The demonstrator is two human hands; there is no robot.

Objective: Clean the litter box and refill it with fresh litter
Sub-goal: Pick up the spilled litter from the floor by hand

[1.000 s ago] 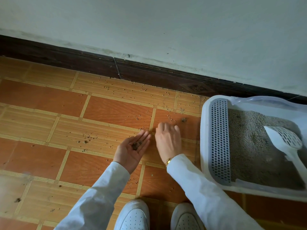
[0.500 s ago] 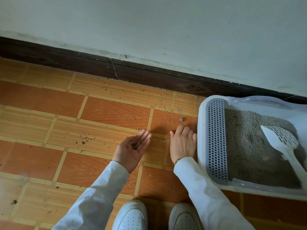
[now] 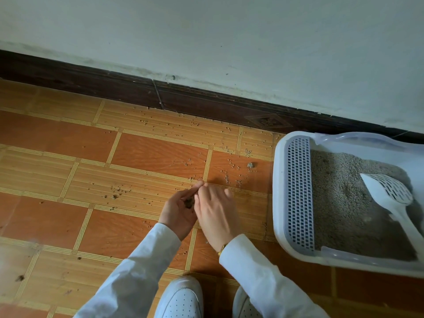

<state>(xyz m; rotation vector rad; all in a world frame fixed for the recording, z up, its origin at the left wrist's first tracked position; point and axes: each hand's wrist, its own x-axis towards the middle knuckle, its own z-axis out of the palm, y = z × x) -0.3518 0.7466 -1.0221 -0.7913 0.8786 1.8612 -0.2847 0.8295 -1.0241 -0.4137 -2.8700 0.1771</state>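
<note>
My left hand (image 3: 180, 211) lay cupped, loosely open, cradling dark litter bits (image 3: 188, 203). My right hand (image 3: 216, 212) bunched its fingers over them, whether pinching any I could not tell. I judged it best to keep the cup level and then take the clump (image 3: 250, 165) beyond, beside the litter box (image 3: 279, 191) at the floor's far right edge.

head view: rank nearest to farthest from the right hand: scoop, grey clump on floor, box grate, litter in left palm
1. litter in left palm, just left of the right hand.
2. grey clump, on the floor ahead-right.
3. grate, left end of the litter box, further right.
4. scoop, in the box's litter, far right.
</note>
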